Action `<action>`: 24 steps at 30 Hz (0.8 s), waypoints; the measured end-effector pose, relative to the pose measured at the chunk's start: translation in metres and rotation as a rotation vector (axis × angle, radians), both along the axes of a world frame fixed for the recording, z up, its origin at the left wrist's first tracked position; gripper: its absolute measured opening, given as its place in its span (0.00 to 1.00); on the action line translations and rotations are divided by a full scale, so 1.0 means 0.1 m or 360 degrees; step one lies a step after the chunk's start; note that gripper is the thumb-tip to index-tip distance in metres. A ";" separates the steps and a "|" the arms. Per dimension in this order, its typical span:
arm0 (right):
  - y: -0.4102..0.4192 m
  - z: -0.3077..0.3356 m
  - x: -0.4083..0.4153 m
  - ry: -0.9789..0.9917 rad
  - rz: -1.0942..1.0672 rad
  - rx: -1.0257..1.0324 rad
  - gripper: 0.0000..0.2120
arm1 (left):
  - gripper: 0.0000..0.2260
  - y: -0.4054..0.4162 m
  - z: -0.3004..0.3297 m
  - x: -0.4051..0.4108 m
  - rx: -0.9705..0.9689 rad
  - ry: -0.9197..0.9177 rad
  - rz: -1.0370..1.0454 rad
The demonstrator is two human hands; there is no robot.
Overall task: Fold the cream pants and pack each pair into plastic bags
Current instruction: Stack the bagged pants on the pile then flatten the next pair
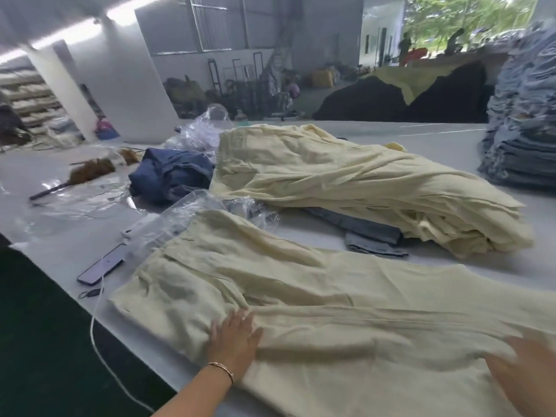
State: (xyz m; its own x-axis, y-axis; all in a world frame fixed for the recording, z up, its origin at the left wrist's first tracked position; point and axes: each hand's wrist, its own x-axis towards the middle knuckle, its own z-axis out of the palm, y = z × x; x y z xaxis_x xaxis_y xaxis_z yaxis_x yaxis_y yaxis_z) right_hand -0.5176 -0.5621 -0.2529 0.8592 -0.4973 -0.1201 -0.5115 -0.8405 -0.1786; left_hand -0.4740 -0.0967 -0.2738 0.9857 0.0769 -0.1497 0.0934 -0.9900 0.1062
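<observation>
A pair of cream pants (301, 299) lies spread flat on the white table (60, 242), waistband to the left, legs running right. My left hand (236, 341) presses flat on the seat area with straight fingers. Blurred by motion, my right hand (529, 371) lies on the leg fabric at the lower right with fingers spread. Behind them sits a heap of more cream pants (346, 182). Clear plastic bags (180, 215) lie crumpled by the waistband, and more clear plastic (204, 130) is piled further back.
A phone (100, 269) with a white cable (96, 332) lies near the table's front left edge. Folded navy cloth (171, 173) and a brown duster (87, 173) sit at the left. Grey jeans (370, 233) poke from under the heap. A tall stack of denim (523, 121) stands at the right.
</observation>
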 end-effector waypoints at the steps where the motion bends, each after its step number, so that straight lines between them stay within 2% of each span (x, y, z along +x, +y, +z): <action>1: 0.22 0.07 0.07 -0.0133 0.0067 0.0025 0.23 | 0.25 0.11 -0.03 0.03 -0.0099 0.0049 -0.0062; 3: 0.76 0.24 0.19 -0.0194 0.0225 0.0112 0.23 | 0.23 0.25 -0.01 0.08 -0.0405 -0.0003 -0.0130; 5: 1.32 0.36 0.32 -0.0131 0.0434 0.0074 0.23 | 0.18 0.42 0.09 0.15 -0.0661 -0.0236 -0.0097; 8: 2.04 0.41 0.60 -0.0153 0.0635 0.0089 0.24 | 0.15 0.87 0.26 0.32 -0.0505 -0.0561 0.0018; 11: 2.65 0.43 1.01 -0.0166 0.0724 0.0063 0.27 | 0.18 1.50 0.43 0.57 -0.0448 -0.0606 0.0281; 14: 3.26 0.44 1.55 -0.0259 0.0782 0.0092 0.30 | 0.19 2.18 0.53 0.92 -0.0461 -0.0568 0.0525; 16: 3.65 0.44 1.95 -0.0324 0.0820 0.0149 0.32 | 0.18 2.54 0.55 1.20 -0.0522 -0.0469 0.0560; 21: 4.49 0.44 2.89 -0.0350 0.0919 0.0201 0.32 | 0.19 2.98 0.47 1.91 -0.0665 -0.0210 0.0323; 24: 4.82 0.38 3.30 -0.0256 0.0956 0.0193 0.33 | 0.18 3.04 0.43 2.22 -0.0692 -0.0078 0.0267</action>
